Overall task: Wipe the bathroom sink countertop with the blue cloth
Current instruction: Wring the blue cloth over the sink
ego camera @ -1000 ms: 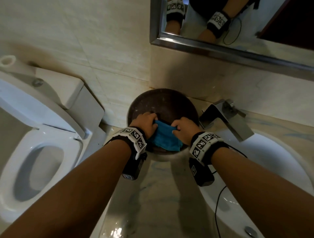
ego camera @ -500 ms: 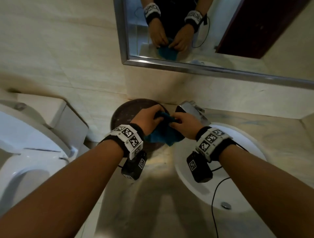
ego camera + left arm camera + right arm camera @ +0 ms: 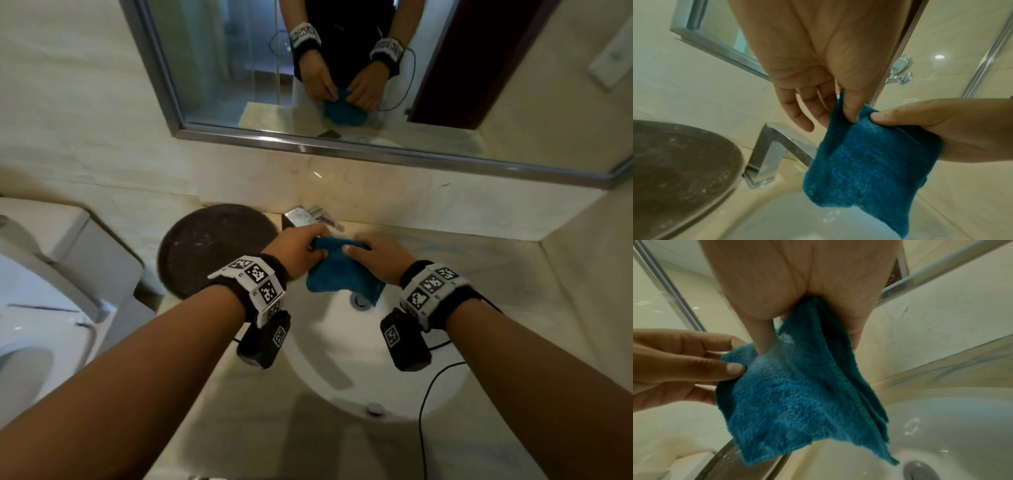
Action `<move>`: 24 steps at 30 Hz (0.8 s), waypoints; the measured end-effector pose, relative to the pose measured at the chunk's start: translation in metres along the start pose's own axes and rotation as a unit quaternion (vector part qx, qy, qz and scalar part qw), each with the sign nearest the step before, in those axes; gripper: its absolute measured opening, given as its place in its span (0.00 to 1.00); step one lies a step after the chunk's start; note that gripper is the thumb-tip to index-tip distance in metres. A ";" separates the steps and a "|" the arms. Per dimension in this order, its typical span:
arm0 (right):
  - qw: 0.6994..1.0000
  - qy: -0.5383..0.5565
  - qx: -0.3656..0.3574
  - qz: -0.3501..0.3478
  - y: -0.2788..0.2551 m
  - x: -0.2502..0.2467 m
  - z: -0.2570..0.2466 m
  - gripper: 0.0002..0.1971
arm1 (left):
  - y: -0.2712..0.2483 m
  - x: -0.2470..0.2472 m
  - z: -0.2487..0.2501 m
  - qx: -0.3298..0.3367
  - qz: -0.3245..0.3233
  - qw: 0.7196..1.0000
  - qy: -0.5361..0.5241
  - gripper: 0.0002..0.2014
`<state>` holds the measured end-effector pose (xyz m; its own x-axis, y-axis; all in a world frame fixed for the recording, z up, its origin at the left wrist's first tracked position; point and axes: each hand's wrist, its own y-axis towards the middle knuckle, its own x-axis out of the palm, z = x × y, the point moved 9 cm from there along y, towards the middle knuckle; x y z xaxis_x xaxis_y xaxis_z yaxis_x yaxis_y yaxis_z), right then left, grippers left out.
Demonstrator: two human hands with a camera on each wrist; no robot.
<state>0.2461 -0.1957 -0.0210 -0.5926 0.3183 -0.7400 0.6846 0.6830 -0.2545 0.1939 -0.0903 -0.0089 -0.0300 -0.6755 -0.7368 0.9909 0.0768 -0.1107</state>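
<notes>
A folded blue cloth (image 3: pixel 342 274) hangs in the air over the white sink basin (image 3: pixel 370 370), just in front of the chrome faucet (image 3: pixel 305 216). My left hand (image 3: pixel 301 251) pinches the cloth's upper left corner (image 3: pixel 849 113) between thumb and fingers. My right hand (image 3: pixel 376 255) grips the upper right part of the cloth (image 3: pixel 797 378), with folds running up into the palm. The cloth's lower edge dangles above the drain (image 3: pixel 359 301). The beige marble countertop (image 3: pixel 496 274) surrounds the basin.
A dark round tray (image 3: pixel 212 246) lies on the counter left of the faucet. A white toilet (image 3: pixel 51 291) stands at the far left. The mirror (image 3: pixel 342 68) on the back wall reflects my hands and the cloth. A cable (image 3: pixel 424 411) hangs from my right wrist.
Both hands have carried the cloth rightward from over the dark tray to above the sink basin. The view has swung right and up, showing more mirror.
</notes>
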 end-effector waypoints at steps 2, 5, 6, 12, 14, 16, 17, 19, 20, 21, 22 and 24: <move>1.000 0.009 0.000 -0.011 -0.012 -0.008 0.024 0.16 | 0.007 0.023 0.017 -0.010 -0.001 1.000 0.006 0.07; 0.998 0.063 0.015 -0.011 -0.030 -0.018 0.061 0.15 | 0.017 0.054 0.040 -0.028 0.001 1.000 0.012 0.08; 0.997 0.078 0.017 -0.012 -0.035 -0.022 0.072 0.14 | 0.020 0.064 0.047 -0.030 0.001 1.000 0.007 0.08; 0.991 0.129 0.004 -0.031 -0.044 -0.027 0.116 0.13 | 0.027 0.103 0.063 -0.051 0.007 0.999 -0.014 0.09; 0.990 0.139 -0.002 -0.039 -0.041 -0.023 0.125 0.12 | 0.031 0.108 0.058 -0.067 0.014 0.998 -0.016 0.09; 0.986 0.161 -0.002 -0.035 -0.035 -0.020 0.133 0.09 | 0.038 0.115 0.050 -0.086 0.019 0.996 -0.036 0.08; 0.985 0.170 0.000 -0.031 -0.031 -0.018 0.137 0.08 | 0.042 0.119 0.045 -0.095 0.020 0.994 -0.044 0.08; 0.983 0.181 0.005 -0.023 -0.021 -0.014 0.145 0.08 | 0.049 0.129 0.034 -0.108 0.020 0.992 -0.059 0.07; 0.983 0.184 0.010 -0.019 -0.016 -0.011 0.149 0.08 | 0.051 0.134 0.028 -0.113 0.019 0.991 -0.066 0.07; 0.982 0.187 0.018 -0.014 -0.011 -0.009 0.153 0.07 | 0.054 0.138 0.022 -0.117 0.020 0.990 -0.071 0.07; 0.982 0.188 0.028 -0.012 -0.006 -0.006 0.159 0.05 | 0.056 0.142 0.016 -0.122 0.022 0.989 -0.075 0.07; 0.983 0.178 0.052 -0.008 0.005 -0.001 0.174 0.02 | 0.061 0.150 0.003 -0.131 0.022 0.988 -0.082 0.08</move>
<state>0.3240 -0.3073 -0.1295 -0.7027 0.5301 -0.4745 0.7019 0.6258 -0.3402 0.2503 -0.1896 -0.1242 0.0550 -0.7757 -0.6287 0.9218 0.2815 -0.2666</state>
